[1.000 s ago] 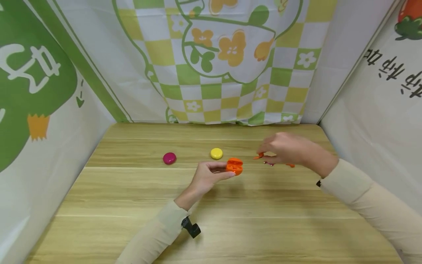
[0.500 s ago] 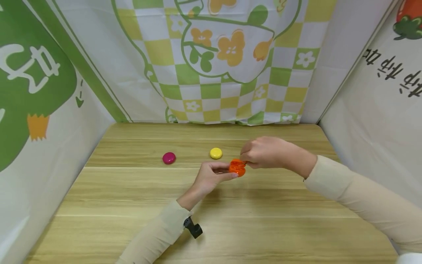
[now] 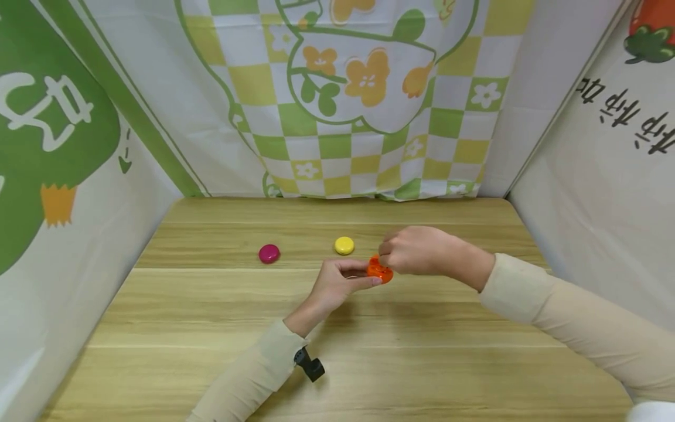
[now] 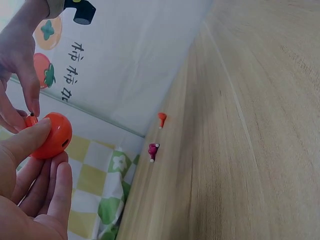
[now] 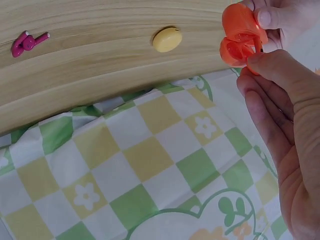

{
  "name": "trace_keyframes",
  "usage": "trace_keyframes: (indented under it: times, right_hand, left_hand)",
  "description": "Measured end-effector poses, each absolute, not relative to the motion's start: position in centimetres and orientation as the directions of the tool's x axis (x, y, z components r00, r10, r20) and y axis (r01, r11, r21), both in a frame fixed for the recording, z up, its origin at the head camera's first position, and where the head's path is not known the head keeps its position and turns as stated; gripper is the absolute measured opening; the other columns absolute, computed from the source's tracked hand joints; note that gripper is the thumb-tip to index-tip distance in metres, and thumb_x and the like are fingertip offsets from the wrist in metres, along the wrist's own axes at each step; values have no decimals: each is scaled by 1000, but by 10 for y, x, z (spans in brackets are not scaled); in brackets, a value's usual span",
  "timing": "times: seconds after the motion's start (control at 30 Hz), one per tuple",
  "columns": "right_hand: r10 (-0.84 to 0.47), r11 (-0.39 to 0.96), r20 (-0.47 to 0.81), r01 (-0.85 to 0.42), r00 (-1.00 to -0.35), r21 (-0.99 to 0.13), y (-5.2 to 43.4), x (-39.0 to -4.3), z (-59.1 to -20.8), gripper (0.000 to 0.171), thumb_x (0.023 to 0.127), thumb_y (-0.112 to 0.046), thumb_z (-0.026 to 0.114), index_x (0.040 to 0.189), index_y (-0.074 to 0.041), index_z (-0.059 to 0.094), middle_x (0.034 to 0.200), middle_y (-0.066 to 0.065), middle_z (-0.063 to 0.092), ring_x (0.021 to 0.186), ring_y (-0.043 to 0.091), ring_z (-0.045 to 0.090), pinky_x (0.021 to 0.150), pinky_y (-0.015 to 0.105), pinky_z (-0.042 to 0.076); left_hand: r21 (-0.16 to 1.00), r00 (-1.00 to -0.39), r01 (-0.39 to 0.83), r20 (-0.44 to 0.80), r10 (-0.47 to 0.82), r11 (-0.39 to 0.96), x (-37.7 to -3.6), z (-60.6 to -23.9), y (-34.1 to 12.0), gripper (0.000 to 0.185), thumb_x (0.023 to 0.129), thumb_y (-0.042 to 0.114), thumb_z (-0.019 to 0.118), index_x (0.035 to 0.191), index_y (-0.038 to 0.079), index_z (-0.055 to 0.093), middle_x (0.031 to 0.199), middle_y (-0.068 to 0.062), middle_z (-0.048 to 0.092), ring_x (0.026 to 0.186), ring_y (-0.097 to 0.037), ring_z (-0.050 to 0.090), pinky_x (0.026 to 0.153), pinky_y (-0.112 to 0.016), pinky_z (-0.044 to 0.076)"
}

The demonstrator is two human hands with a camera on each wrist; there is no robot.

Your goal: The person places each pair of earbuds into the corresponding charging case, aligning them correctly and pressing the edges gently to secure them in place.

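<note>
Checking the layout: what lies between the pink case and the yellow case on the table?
Only bare wooden table separates pink case and yellow case, seen in the head view.

Bright even light, soft shadows; wrist views perhaps slightly blurred.

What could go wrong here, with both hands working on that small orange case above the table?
The left hand pinches the open orange case only at its edge, in mid-air, so a push from the right hand might knock it loose. The small orange piece at the right fingertips could drop and roll. A loose pink earpiece lies near the table's back edge and might get swept off.
</note>
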State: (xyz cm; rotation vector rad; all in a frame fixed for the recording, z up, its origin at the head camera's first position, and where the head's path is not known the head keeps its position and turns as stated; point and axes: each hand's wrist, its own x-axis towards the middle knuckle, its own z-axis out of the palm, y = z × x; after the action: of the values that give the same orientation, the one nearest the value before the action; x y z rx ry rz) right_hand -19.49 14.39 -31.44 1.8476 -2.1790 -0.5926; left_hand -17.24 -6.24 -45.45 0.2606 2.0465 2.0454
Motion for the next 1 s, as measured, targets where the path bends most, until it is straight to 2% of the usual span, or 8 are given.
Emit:
trace_keyframes:
  times: [0.33,0.63,0.83,1.0]
  right_hand:
    - [-982,109,-90,-887,-166,449,141,-194,-315,13,85,-8,86,89,-17,77,86,-4,72,77,14,65,67,22,58]
    - [-996,84,23,-876,-82,476,141,-196,-326,16,83,-8,87,83,-18,74,85,-2,62,74,11,61,61,18,56]
    - [-997,56,74,-859,-21,509,141,-197,-335,19,82,-9,89,80,-20,73,81,-4,60,72,11,57,60,19,53]
    - [-997,64,75,-844,-28,533,142,-195,-339,19,82,-10,89,79,-18,72,79,-5,59,70,12,55,57,18,48]
  left_hand:
    - [1000,-954,-8,-13,301,18,-174,-454,-61,32,86,9,88,117,6,81,118,-12,81,103,-20,79,88,-30,65]
    - [1000,-947,-16,-19,319,14,-173,-455,-61,35,87,6,86,121,4,79,122,-13,79,104,-20,79,90,-31,65]
    - [1000,-942,-11,-6,336,-15,-173,-457,-59,33,87,3,85,119,1,79,121,-13,79,100,-15,78,88,-29,65]
    - [1000,-940,9,18,341,-29,-172,-459,-58,31,88,3,85,118,0,79,118,-14,80,98,-12,79,88,-27,65]
